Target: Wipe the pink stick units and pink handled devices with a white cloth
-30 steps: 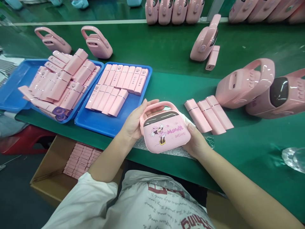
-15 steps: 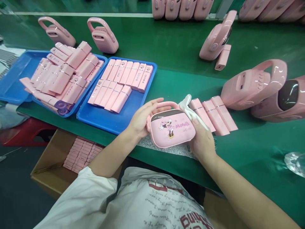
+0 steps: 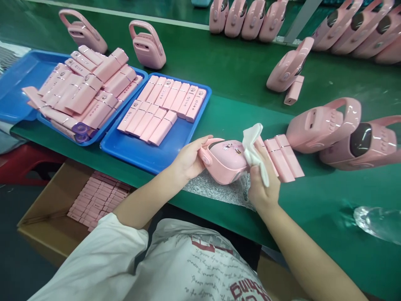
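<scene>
A pink portable speaker (image 3: 226, 167) with a carry handle and a cartoon print is tilted so its side shows. My left hand (image 3: 191, 159) grips it at the handle end, fingers partly behind it. In my right hand (image 3: 265, 186) a white cloth (image 3: 255, 152) is pinched, close against the speaker's right end; whether it touches cannot be made out. Below the speaker lies a sheet of bubble wrap (image 3: 216, 192). Just past my right hand, several pink stick microphones (image 3: 283, 159) lie side by side on the green table.
Two blue trays (image 3: 131, 152) hold pink microphones, heaped in the left one. Several matching speakers (image 3: 316, 125) stand at the right, with others (image 3: 241, 19) along the back. A clear bottle (image 3: 376, 221) lies at right. A cardboard box (image 3: 46, 225) of microphones sits below the table's left edge.
The speaker has turned from showing its printed front to showing its side, tipped back. My right hand has come away from its edge, with the cloth raised. The view has shifted slightly.
</scene>
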`<state>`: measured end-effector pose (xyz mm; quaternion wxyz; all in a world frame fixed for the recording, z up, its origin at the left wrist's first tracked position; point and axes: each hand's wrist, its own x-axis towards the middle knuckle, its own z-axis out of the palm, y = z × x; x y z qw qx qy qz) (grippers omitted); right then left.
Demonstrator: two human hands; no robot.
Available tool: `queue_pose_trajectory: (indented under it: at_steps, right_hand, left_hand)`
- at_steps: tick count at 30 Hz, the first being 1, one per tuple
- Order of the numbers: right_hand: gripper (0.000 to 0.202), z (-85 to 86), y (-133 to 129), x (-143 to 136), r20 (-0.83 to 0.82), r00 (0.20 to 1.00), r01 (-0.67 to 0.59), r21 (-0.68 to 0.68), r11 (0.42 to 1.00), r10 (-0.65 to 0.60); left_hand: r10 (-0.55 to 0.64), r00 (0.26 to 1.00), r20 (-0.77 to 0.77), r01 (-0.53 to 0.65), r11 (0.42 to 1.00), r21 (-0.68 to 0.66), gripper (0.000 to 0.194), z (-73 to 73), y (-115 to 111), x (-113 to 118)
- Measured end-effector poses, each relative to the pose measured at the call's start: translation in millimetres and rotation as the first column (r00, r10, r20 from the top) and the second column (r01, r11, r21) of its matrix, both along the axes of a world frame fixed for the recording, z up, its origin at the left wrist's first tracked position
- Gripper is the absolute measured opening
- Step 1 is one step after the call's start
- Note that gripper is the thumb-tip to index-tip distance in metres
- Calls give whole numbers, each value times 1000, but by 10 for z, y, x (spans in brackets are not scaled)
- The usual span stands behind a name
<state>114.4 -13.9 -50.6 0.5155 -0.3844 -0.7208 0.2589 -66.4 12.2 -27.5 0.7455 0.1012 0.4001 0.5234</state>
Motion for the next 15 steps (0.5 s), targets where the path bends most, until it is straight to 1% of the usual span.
queue_pose_trajectory:
  at_steps: [2, 4, 6, 8, 9, 10, 12, 14, 15]
  right_hand:
    - [50, 23, -26, -23, 159, 987, -49, 192, 980, 19]
    - [55, 28, -54, -43, 272, 962, -110, 324, 939, 19]
    - [56, 20, -77, -53, 354, 935, -180, 421, 889, 21]
    - [54, 11, -88, -52, 404, 915, -235, 492, 839, 20]
    - [53, 11, -90, -51, 406, 914, -238, 511, 826, 12]
    - [52, 14, -92, -52, 394, 919, -227, 514, 827, 7]
    - [54, 32, -102, -59, 347, 938, -193, 475, 859, 19]
    - [56, 59, -126, -71, 271, 962, -148, 385, 911, 42]
    - [56, 70, -143, -76, 229, 972, -119, 313, 942, 47]
  left_hand:
    - [16, 1000, 27, -15, 1000, -21, 18, 38, -3, 25]
    - [56, 998, 27, -54, 996, -66, 21, 80, -7, 43]
    - [41, 998, 40, -37, 994, -101, 24, 122, -10, 48]
    - [-2, 996, 86, 8, 997, -78, 27, 158, -11, 44]
    - [-16, 994, 112, 22, 998, -54, 28, 171, -10, 39]
    - [-23, 991, 133, 28, 999, -34, 28, 178, -8, 33]
    - [-34, 987, 157, 38, 999, -24, 28, 171, -3, 19]
    - [-59, 985, 164, 66, 997, -39, 32, 135, 2, 4]
    - [-73, 984, 162, 79, 996, -34, 35, 110, 3, -3]
